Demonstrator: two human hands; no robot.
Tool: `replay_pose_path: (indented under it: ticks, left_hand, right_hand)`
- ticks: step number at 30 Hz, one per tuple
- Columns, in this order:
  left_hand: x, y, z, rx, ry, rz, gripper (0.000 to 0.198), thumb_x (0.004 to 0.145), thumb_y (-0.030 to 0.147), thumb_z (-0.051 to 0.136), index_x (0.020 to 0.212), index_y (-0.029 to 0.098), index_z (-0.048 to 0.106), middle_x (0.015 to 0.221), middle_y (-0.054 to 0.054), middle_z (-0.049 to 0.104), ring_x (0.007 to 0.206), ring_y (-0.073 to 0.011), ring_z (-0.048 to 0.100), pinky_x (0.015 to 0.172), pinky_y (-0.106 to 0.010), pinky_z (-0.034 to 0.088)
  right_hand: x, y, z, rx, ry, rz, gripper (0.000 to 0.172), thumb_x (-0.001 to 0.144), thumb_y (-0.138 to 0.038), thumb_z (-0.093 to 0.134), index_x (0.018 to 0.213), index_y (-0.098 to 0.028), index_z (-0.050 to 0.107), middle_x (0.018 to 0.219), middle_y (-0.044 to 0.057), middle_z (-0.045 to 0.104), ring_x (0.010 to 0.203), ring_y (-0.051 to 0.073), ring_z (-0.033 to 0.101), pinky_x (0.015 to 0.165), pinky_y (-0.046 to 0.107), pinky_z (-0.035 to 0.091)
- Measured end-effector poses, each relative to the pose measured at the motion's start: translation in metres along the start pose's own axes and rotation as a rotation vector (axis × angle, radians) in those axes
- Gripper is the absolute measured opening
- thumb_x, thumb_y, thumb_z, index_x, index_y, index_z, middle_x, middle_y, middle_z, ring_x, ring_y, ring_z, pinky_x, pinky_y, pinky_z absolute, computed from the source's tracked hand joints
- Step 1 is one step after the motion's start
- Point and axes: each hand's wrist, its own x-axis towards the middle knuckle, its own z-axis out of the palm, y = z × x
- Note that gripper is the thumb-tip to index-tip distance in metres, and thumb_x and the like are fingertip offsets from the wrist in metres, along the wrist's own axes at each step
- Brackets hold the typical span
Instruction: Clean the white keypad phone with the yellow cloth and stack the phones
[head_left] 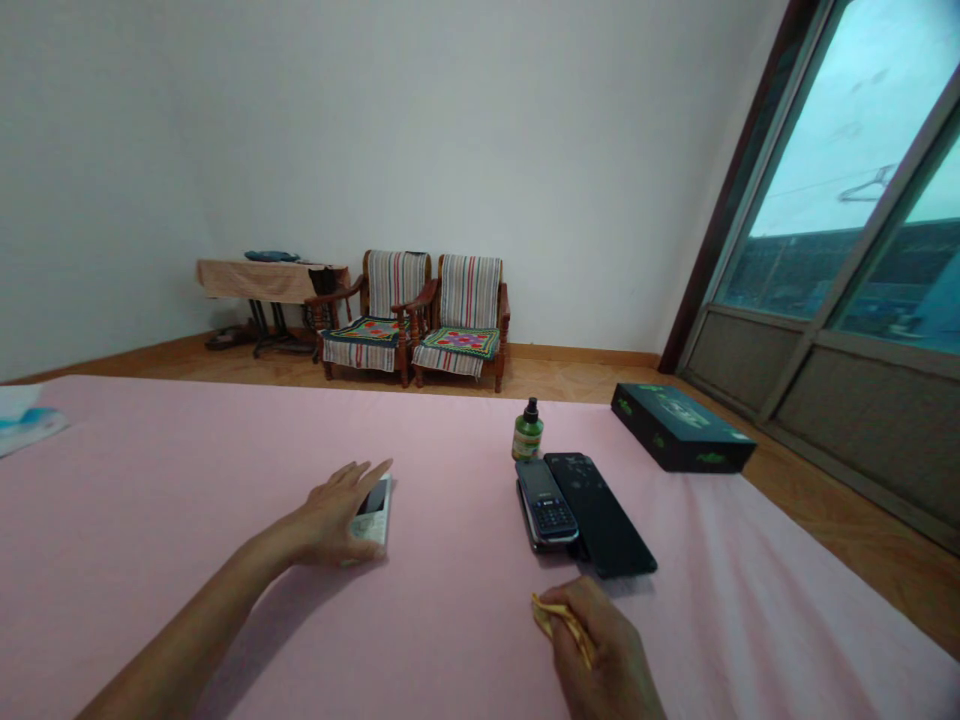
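My left hand reaches over a white keypad phone lying on the pink cloth. Its fingers are stretched out and the thumb is spread along the phone's near end; the palm side covers part of the phone. A folded yellow cloth is pinched in my right hand, low in the view. Just beyond that hand, a dark keypad phone rests on top of another device, mostly hidden beneath it. Beside them lies a long black flat case or device.
A green bottle with a black cap stands behind the phones. Farther right sits a black box with green print. The pink-covered surface has a white and blue packet at its left edge. Two wooden chairs stand by the wall.
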Motion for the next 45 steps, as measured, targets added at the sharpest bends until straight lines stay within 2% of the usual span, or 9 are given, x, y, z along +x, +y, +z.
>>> replay_pose_path:
  ticks: [5, 10, 17, 22, 27, 31, 35, 39, 45]
  left_hand:
    - [0.000, -0.009, 0.000, -0.079, -0.010, 0.101, 0.098, 0.059, 0.036, 0.071, 0.144, 0.010, 0.031, 0.149, -0.018, 0.037, 0.136, -0.0325, 0.035, 0.113, -0.040, 0.029]
    - [-0.004, -0.008, -0.010, -0.051, -0.033, 0.119, 0.090, 0.057, 0.035, 0.070, 0.139, 0.014, 0.040, 0.144, -0.016, 0.045, 0.132, -0.0341, 0.041, 0.111, -0.043, 0.031]
    - [0.002, -0.006, -0.001, -0.008, -0.076, 0.085, 0.106, 0.058, 0.046, 0.073, 0.148, 0.014, 0.026, 0.155, -0.019, 0.020, 0.143, -0.0360, 0.016, 0.114, -0.049, 0.023]
    - [0.004, -0.010, 0.004, -0.017, -0.076, 0.118, 0.089, 0.062, 0.042, 0.070, 0.142, 0.019, 0.040, 0.154, -0.017, 0.024, 0.142, -0.0348, 0.021, 0.113, -0.049, 0.025]
    - [0.003, -0.008, 0.001, 0.004, -0.040, 0.084, 0.091, 0.058, 0.035, 0.073, 0.141, 0.019, 0.041, 0.155, -0.017, 0.024, 0.143, -0.0376, 0.017, 0.113, -0.051, 0.023]
    - [0.007, 0.027, 0.002, -0.241, 0.142, 0.258, 0.070, 0.065, 0.033, 0.070, 0.132, 0.023, 0.050, 0.145, -0.012, 0.043, 0.136, -0.0337, 0.035, 0.110, -0.049, 0.032]
    - [0.016, 0.087, 0.015, -0.572, 0.161, 0.343, 0.031, 0.082, 0.042, 0.056, 0.103, 0.021, 0.065, 0.107, -0.008, 0.067, 0.095, -0.0237, 0.065, 0.081, -0.036, 0.055]
    - [0.034, 0.133, 0.034, -0.657, 0.201, 0.398, 0.060, 0.077, 0.044, 0.063, 0.129, 0.017, 0.048, 0.129, -0.015, 0.054, 0.115, -0.0263, 0.055, 0.089, -0.037, 0.052]
    - [0.067, 0.160, 0.046, -0.655, 0.197, 0.480, 0.108, 0.053, 0.050, 0.082, 0.142, 0.016, 0.032, 0.147, -0.019, 0.033, 0.136, -0.0373, 0.030, 0.113, -0.051, 0.025]
  right_hand:
    - [0.001, 0.000, -0.002, -0.014, -0.036, -0.026, 0.022, 0.078, -0.008, 0.047, 0.081, -0.019, 0.066, 0.075, 0.004, 0.064, 0.070, 0.017, 0.063, 0.064, 0.024, 0.050]
    - [0.002, -0.002, -0.003, -0.003, -0.031, -0.026, 0.021, 0.078, -0.008, 0.048, 0.081, -0.019, 0.066, 0.075, 0.005, 0.064, 0.070, 0.017, 0.063, 0.063, 0.024, 0.051]
    - [0.003, -0.007, -0.004, -0.025, -0.033, -0.018, 0.024, 0.076, -0.005, 0.048, 0.081, -0.020, 0.066, 0.075, 0.004, 0.065, 0.070, 0.017, 0.063, 0.064, 0.023, 0.051]
    - [0.003, -0.008, -0.003, -0.033, -0.050, 0.004, 0.024, 0.077, -0.004, 0.047, 0.082, -0.019, 0.066, 0.076, 0.004, 0.064, 0.071, 0.017, 0.063, 0.064, 0.023, 0.051]
    - [0.003, -0.011, -0.003, -0.037, -0.055, 0.026, 0.025, 0.076, -0.004, 0.047, 0.082, -0.019, 0.066, 0.077, 0.004, 0.065, 0.073, 0.017, 0.064, 0.066, 0.024, 0.051]
    - [0.003, -0.010, -0.003, -0.025, -0.038, 0.016, 0.023, 0.077, -0.006, 0.049, 0.081, -0.019, 0.067, 0.076, 0.005, 0.066, 0.072, 0.018, 0.064, 0.065, 0.024, 0.051]
    - [0.004, -0.009, -0.003, -0.006, -0.022, -0.002, 0.023, 0.077, -0.006, 0.049, 0.081, -0.019, 0.067, 0.076, 0.004, 0.065, 0.071, 0.018, 0.064, 0.064, 0.024, 0.051]
    - [0.002, -0.007, 0.000, 0.039, -0.016, 0.009, 0.022, 0.078, -0.008, 0.048, 0.082, -0.019, 0.067, 0.076, 0.004, 0.064, 0.071, 0.017, 0.063, 0.064, 0.024, 0.049]
    - [0.000, -0.002, 0.005, 0.044, -0.024, 0.041, 0.021, 0.077, -0.007, 0.048, 0.082, -0.019, 0.065, 0.079, 0.005, 0.064, 0.075, 0.018, 0.063, 0.067, 0.025, 0.049]
